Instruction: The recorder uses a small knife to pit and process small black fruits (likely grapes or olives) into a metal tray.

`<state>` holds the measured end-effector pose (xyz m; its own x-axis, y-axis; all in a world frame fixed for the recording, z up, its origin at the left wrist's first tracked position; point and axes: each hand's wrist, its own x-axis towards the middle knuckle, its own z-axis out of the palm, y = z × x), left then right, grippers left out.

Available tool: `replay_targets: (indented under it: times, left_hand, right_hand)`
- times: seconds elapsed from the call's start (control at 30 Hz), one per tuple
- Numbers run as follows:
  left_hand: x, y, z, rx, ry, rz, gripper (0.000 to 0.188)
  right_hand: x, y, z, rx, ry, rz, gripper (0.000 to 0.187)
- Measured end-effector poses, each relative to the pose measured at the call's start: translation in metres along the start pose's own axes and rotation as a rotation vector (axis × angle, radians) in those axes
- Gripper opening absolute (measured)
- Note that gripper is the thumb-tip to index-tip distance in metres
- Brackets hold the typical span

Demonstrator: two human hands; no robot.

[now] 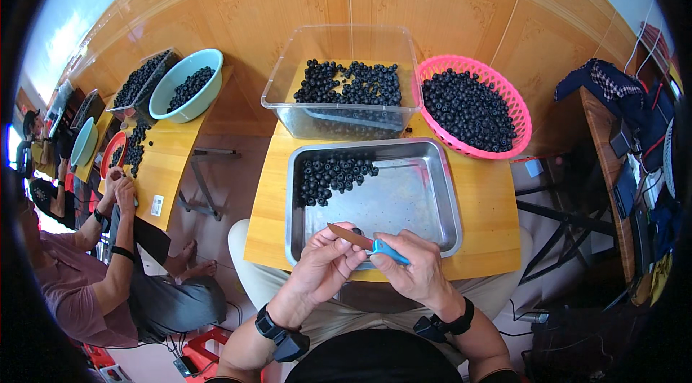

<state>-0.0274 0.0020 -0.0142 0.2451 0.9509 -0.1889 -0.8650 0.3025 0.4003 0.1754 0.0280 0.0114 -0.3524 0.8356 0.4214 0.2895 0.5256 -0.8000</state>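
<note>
My right hand (414, 267) is closed round the blue handle of a small knife (390, 250), its brownish blade pointing left. The fingers of my left hand (317, 264) pinch a dark blueberry (357, 231), mostly hidden behind the blade. Both hands are over the near edge of a shallow metal tray (448, 192). In the tray's far left part lies a cluster of loose blueberries (331, 177). Behind the tray stands a clear plastic bin (285, 80) with more blueberries, and to its right a pink slatted basket (527, 123) full of them.
On the left another person (94, 275) sits handling berries at a second yellow table (169, 177). That table bears a light green bowl (184, 110), a dark bin (137, 91) and a red plate (108, 159). A wooden table (605, 174) with clothes and devices stands at right.
</note>
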Motion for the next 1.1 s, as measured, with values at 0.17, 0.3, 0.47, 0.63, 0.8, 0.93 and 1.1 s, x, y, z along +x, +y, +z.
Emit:
replay_targets:
  times: [0.17, 0.3, 0.47, 0.63, 0.8, 0.93, 1.1]
  left_hand:
    - [-0.002, -0.002, -0.003, -0.044, -0.031, -0.003, 0.022]
    - [-0.004, -0.002, -0.006, -0.018, -0.051, 0.009, 0.023]
    - [-0.013, 0.004, 0.007, 0.044, -0.099, 0.031, 0.018]
    - [-0.019, 0.013, 0.024, 0.124, -0.195, 0.082, 0.012]
    - [-0.013, 0.011, 0.016, 0.060, -0.167, 0.053, 0.015]
    - [-0.013, 0.008, 0.009, 0.108, -0.126, 0.028, 0.016]
    - [-0.013, 0.006, 0.007, 0.118, -0.125, -0.017, 0.017]
  right_hand:
    - [-0.002, 0.000, 0.001, -0.006, 0.011, -0.001, 0.034]
    - [0.000, -0.002, 0.001, 0.004, 0.036, -0.025, 0.034]
    - [0.000, 0.006, 0.000, -0.111, 0.067, -0.062, 0.031]
    - [0.007, 0.007, -0.020, 0.016, 0.205, 0.066, 0.031]
    - [0.014, -0.012, -0.013, 0.107, 0.075, 0.009, 0.033]
    - [0.014, -0.018, -0.009, 0.136, -0.016, 0.022, 0.035]
    - [0.012, -0.017, 0.002, 0.198, -0.088, -0.008, 0.037]
